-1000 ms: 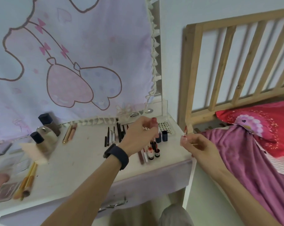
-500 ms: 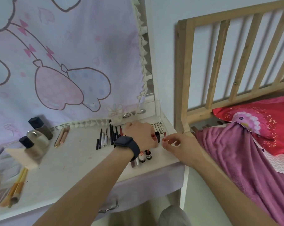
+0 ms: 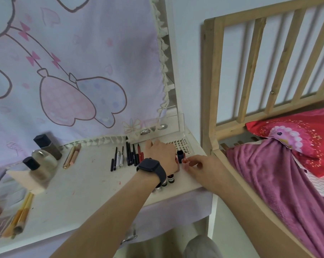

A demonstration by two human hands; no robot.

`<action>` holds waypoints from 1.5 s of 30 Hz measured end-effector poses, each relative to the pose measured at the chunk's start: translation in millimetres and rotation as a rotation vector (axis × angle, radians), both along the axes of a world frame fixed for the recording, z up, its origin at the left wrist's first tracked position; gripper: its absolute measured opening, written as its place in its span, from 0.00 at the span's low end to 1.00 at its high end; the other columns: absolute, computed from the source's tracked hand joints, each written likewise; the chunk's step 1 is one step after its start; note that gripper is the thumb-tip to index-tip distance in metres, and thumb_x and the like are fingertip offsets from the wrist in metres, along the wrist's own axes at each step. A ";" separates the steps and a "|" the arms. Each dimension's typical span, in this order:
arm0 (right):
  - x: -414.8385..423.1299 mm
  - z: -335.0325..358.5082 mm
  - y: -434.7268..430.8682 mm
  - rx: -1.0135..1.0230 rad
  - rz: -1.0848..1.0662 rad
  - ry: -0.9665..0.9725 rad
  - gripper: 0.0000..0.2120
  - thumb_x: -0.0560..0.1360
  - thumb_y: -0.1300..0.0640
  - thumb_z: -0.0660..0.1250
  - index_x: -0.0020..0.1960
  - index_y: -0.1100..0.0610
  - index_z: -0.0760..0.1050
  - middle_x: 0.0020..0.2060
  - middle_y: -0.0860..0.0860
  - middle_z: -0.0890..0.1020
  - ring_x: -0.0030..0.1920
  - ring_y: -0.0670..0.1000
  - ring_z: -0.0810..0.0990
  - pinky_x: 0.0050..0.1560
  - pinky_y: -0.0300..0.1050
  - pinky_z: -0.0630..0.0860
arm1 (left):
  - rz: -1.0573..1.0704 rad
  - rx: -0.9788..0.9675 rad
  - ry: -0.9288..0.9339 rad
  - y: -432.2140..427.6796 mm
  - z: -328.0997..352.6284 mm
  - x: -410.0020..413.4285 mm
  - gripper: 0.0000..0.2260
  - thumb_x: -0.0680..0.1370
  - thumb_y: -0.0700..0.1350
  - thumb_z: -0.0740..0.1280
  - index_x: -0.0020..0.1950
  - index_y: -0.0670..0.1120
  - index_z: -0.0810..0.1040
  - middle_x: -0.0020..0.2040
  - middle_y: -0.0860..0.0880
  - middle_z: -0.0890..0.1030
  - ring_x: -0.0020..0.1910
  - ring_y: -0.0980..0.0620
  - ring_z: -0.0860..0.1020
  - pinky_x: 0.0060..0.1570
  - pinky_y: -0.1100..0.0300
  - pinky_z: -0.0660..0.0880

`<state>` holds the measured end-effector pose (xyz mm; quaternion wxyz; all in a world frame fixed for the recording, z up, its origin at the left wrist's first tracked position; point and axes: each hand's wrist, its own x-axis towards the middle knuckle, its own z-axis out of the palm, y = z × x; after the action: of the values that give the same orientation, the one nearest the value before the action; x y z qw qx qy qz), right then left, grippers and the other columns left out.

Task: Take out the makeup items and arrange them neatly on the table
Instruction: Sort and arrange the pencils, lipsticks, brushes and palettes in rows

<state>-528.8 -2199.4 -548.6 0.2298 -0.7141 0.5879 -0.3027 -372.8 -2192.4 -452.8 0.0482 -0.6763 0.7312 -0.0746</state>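
Head view: your right hand [image 3: 200, 169] pinches what looks like a small reddish tube [image 3: 185, 161], held down at the table [image 3: 86, 183] just beside the upright dark tube [image 3: 180, 155]. Your left hand [image 3: 162, 155] arches over the same cluster, fingers hidden, so I cannot tell its grip. Mind that wrist: it hangs right above the little bottles [image 3: 170, 179], and a careless pull-back would likely topple them or knock the dark tube off the table's right edge.

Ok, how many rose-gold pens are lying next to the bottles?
2. The golder pen and the pinker pen lie side by side right of the brown bottle; none looks hidden.
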 end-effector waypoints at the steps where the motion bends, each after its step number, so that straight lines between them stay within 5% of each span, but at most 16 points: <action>1: 0.5 0.1 0.7 -0.008 -0.005 0.002 0.10 0.78 0.42 0.67 0.57 0.37 0.82 0.42 0.34 0.82 0.44 0.36 0.77 0.46 0.37 0.75 | 0.003 0.002 0.000 -0.4 -0.1 0.2 0.14 0.73 0.54 0.69 0.34 0.51 0.69 0.33 0.53 0.72 0.43 0.49 0.68 0.57 0.51 0.62; 17: 6.3 3.9 8.6 -0.007 -0.022 0.019 0.14 0.79 0.36 0.62 0.58 0.40 0.82 0.47 0.38 0.84 0.51 0.46 0.79 0.53 0.46 0.77 | 0.008 0.057 0.049 0.3 9.2 3.3 0.13 0.72 0.54 0.71 0.36 0.51 0.70 0.35 0.53 0.73 0.43 0.49 0.71 0.58 0.51 0.64; 21: 1.5 6.7 11.2 0.060 -0.029 -0.007 0.17 0.76 0.48 0.69 0.64 0.45 0.79 0.51 0.39 0.82 0.50 0.40 0.78 0.51 0.37 0.72 | -0.011 0.032 0.114 2.2 17.9 8.0 0.10 0.72 0.53 0.72 0.38 0.51 0.74 0.37 0.53 0.76 0.46 0.49 0.75 0.59 0.50 0.65; 25: -3.8 15.5 28.0 0.005 -0.059 -0.090 0.15 0.76 0.51 0.72 0.62 0.44 0.79 0.49 0.35 0.79 0.48 0.33 0.76 0.44 0.28 0.68 | -0.023 -0.026 0.260 7.6 34.1 23.4 0.12 0.77 0.56 0.66 0.57 0.56 0.81 0.53 0.55 0.82 0.58 0.50 0.77 0.66 0.49 0.64; 34: 48.0 64.6 81.3 -0.284 0.124 -0.233 0.10 0.76 0.59 0.72 0.54 0.47 0.84 0.48 0.35 0.81 0.50 0.37 0.79 0.51 0.25 0.71 | 0.146 -0.267 0.595 53.8 17.2 123.0 0.12 0.80 0.57 0.62 0.60 0.60 0.79 0.55 0.57 0.80 0.54 0.54 0.77 0.59 0.50 0.74; 39: 109.9 64.6 91.4 -0.229 0.302 -0.143 0.08 0.79 0.51 0.67 0.55 0.41 0.80 0.51 0.31 0.77 0.51 0.37 0.76 0.54 0.31 0.70 | 0.322 -0.229 0.598 84.8 -29.8 186.9 0.12 0.80 0.55 0.62 0.62 0.60 0.78 0.60 0.55 0.78 0.59 0.53 0.75 0.57 0.53 0.74; 42: 148.5 46.2 86.7 -0.172 0.375 -0.007 0.10 0.81 0.48 0.65 0.60 0.39 0.78 0.55 0.27 0.73 0.57 0.32 0.69 0.56 0.25 0.64 | 0.401 -0.200 0.609 98.5 -52.1 219.4 0.13 0.80 0.54 0.63 0.63 0.60 0.77 0.64 0.54 0.77 0.62 0.52 0.74 0.61 0.54 0.73; 45: 188.5 25.4 77.5 -0.183 0.399 0.142 0.14 0.81 0.45 0.62 0.65 0.40 0.76 0.62 0.32 0.73 0.64 0.36 0.65 0.62 0.27 0.61 | 0.425 -0.188 0.576 103.8 -66.0 244.6 0.13 0.80 0.53 0.62 0.65 0.59 0.76 0.66 0.54 0.76 0.63 0.52 0.73 0.61 0.55 0.72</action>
<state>-340.3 -2121.9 -523.2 0.1774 -0.8535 0.4198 -0.2525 -128.2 -2088.6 -518.9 -0.2078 -0.8078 0.5480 0.0636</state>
